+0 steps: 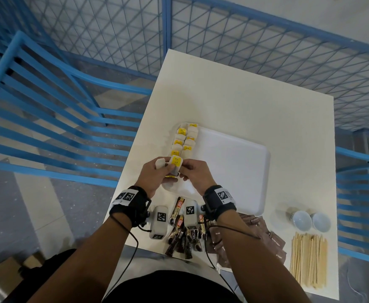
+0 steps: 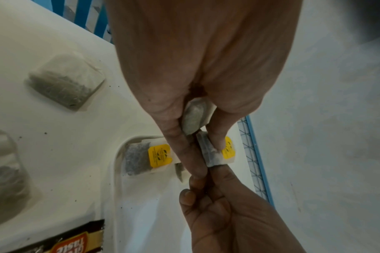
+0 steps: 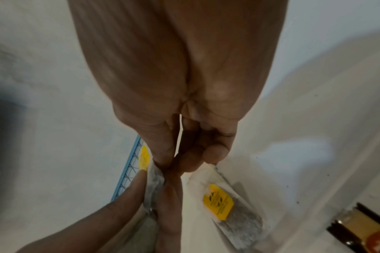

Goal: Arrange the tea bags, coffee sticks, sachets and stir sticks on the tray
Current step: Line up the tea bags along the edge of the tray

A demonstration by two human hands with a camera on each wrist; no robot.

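A white tray (image 1: 233,167) lies mid-table with two columns of tea bags (image 1: 184,141) along its left edge. Over the tray's near left corner my left hand (image 1: 168,169) grips a few tea bags; one is wedged between its fingers (image 2: 194,118). Another, with a yellow tag (image 1: 176,161), stands up from the fingertips. My right hand (image 1: 184,169) pinches that yellow-tagged tea bag (image 3: 154,176) from the other side, so both hands hold it. Coffee sticks (image 1: 179,235), brown sachets (image 1: 266,241) and wooden stir sticks (image 1: 309,261) lie along the table's near edge.
Two small white cups (image 1: 302,220) stand right of the tray. A loose tea bag (image 2: 65,82) lies on the table left of the tray, and one (image 3: 228,205) on the tray below my hands. Blue slatted chairs (image 1: 48,117) and a mesh fence (image 1: 266,51) surround the table.
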